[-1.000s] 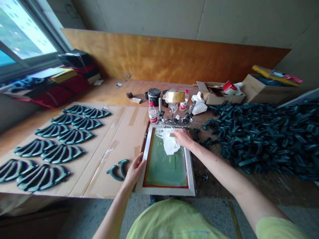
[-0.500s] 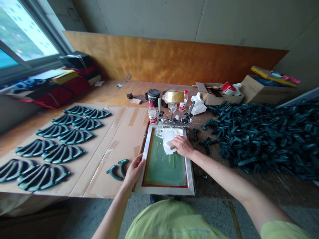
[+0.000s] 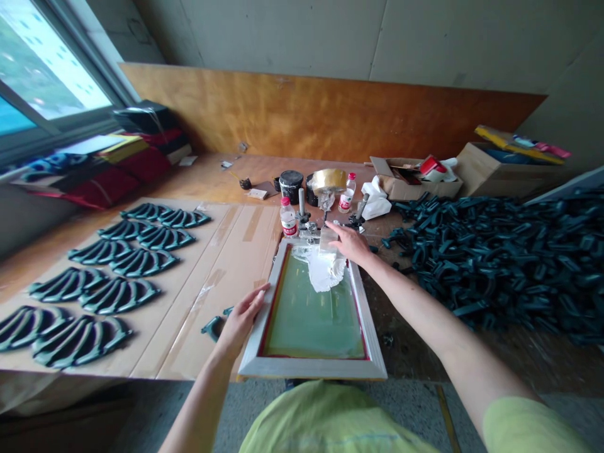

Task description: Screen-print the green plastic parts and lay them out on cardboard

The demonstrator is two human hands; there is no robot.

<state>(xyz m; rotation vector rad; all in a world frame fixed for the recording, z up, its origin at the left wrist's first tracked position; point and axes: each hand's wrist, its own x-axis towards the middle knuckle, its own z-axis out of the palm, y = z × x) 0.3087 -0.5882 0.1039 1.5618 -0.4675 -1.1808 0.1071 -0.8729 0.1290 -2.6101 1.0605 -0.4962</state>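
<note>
With the left hand (image 3: 240, 321) gripping the frame (image 3: 311, 368) and the right hand (image 3: 349, 242) clutching a squeegee (image 3: 328, 239), ink (image 3: 325, 272) could smear if the frame slips.

Both arms stretched forward, hands apart.
The left hand (image 3: 240, 318) lies nearer the body, fingers curled in a loose grip; the right hand (image 3: 350, 244) reaches farther out, palm down, fingers bent and closed.

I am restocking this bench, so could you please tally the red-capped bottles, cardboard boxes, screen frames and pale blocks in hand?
Red-capped bottles: 2
Cardboard boxes: 2
Screen frame, gripped by the left hand: 1
Pale block, in the right hand: 1
Total: 6
</note>
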